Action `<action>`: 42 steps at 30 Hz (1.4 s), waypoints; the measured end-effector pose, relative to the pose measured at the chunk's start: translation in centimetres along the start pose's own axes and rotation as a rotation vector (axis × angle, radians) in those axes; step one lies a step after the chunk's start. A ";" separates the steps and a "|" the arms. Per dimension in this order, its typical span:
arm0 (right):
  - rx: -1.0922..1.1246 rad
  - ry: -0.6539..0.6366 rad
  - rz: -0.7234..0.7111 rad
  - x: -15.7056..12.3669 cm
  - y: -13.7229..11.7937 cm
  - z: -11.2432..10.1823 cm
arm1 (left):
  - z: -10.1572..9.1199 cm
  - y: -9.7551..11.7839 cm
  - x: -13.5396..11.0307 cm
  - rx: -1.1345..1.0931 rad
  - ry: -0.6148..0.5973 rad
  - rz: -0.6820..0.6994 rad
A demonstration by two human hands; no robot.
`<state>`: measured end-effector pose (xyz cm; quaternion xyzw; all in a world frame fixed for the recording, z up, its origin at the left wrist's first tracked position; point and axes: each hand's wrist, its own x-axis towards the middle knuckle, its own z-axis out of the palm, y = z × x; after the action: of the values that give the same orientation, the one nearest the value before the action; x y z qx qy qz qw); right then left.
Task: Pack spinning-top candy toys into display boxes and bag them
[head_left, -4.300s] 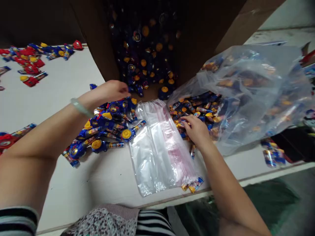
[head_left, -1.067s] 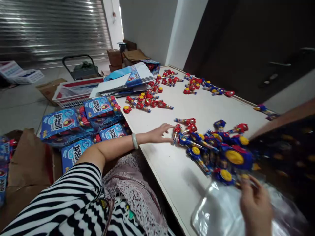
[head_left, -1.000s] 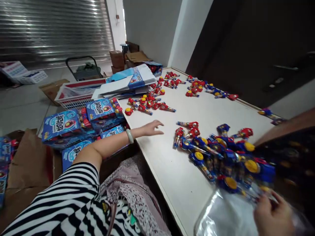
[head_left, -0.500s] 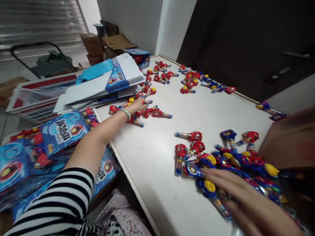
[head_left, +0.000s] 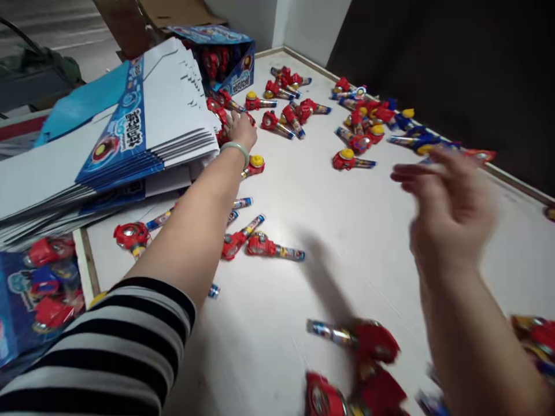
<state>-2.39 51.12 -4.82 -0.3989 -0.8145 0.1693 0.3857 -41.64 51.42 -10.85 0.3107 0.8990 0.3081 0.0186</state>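
My left hand (head_left: 241, 129), with a pale bangle on the wrist, reaches far across the white table (head_left: 303, 289) to the red toys (head_left: 277, 122) lying next to a stack of flat blue-and-white cartons (head_left: 130, 133). Its fingers are hidden among the toys and the carton edges. My right hand (head_left: 446, 199) hovers above the table at the right, blurred by motion, fingers stretched out and apart, holding nothing. Several red toys with yellow caps (head_left: 269, 248) lie below my left forearm. More red toys (head_left: 373, 346) lie at the near edge.
An open blue display box (head_left: 225, 55) holding red toys stands at the back. Red and blue toys (head_left: 373, 118) are scattered along the far edge by a dark wall. Filled blue packs (head_left: 39, 289) lie at the lower left, off the table.
The view has swung left and forward. My left hand has reached further, from the red toy group to the toys beside the carton stack. My right hand has lifted off the blue toy pile into the air.
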 end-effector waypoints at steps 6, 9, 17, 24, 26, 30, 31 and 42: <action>-0.357 -0.391 0.071 10.4 7.8 11.7 | 3.0 -3.0 7.2 -0.015 0.203 -0.079; -0.485 -0.375 0.193 14.3 9.4 15.5 | 3.5 -4.7 9.9 -0.125 0.188 -0.058; -0.417 -0.440 0.154 14.4 12.7 16.2 | 1.1 -5.1 8.5 0.227 -0.213 -0.045; -0.149 -0.551 -0.075 9.0 10.0 15.9 | 1.9 -1.2 0.4 0.236 -0.541 0.298; -0.088 -0.598 -0.121 6.4 9.0 14.8 | 1.9 -0.3 -3.7 0.234 -0.650 0.467; -0.106 -0.738 -0.134 -1.3 7.4 9.7 | 0.9 0.2 -14.0 0.142 -0.871 0.856; -0.121 -0.773 -0.134 -3.5 6.9 7.9 | 0.4 0.1 -16.7 0.104 -0.930 0.944; -0.096 -0.880 0.056 -3.6 8.9 -4.0 | -13.0 0.9 -18.9 -0.565 -0.590 0.791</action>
<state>6.68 53.78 -9.19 -0.3281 -0.8971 0.2953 -0.0216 -28.86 34.19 -2.82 0.6795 0.5537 0.4202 0.2347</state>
